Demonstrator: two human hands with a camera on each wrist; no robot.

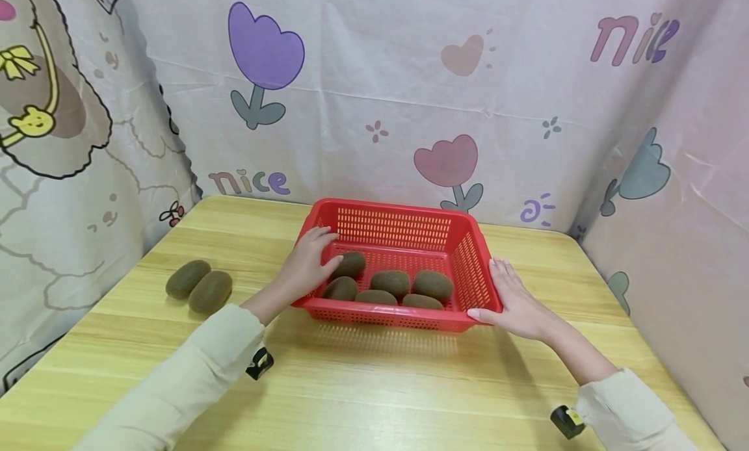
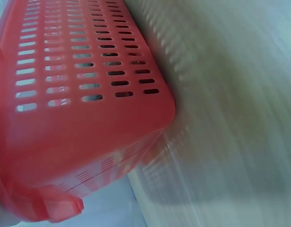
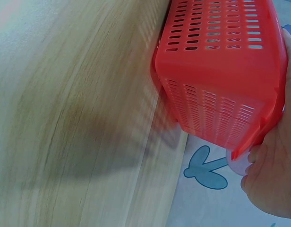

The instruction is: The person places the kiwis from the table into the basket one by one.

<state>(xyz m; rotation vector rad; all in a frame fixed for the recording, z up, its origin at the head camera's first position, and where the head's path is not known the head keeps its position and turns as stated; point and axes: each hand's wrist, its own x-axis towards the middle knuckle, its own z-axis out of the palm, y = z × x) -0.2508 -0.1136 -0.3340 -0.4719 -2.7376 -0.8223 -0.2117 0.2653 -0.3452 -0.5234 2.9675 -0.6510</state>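
Observation:
A red plastic basket (image 1: 389, 313) with slotted walls is near the far side of the table. Several brown kiwis (image 1: 390, 283) lie inside it, mostly along its front wall. My left hand (image 1: 307, 262) grips the left rim, thumb reaching inside beside a kiwi (image 1: 352, 264). On the opposite side, my right hand (image 1: 516, 303) holds the right rim, its thumb at the front corner. The right wrist view shows fingertips bent at the rim of the basket (image 3: 216, 71). In the left wrist view, the basket's wall (image 2: 89, 127) fills the left part, and most of the hand is hidden.
Two more kiwis, one farther left (image 1: 188, 279) and one beside it (image 1: 210, 292), lie on the wooden table (image 1: 351, 399) left of the basket. A patterned curtain (image 1: 374, 61) hangs behind and on both sides. Small black devices (image 1: 567, 422) show by the sleeves.

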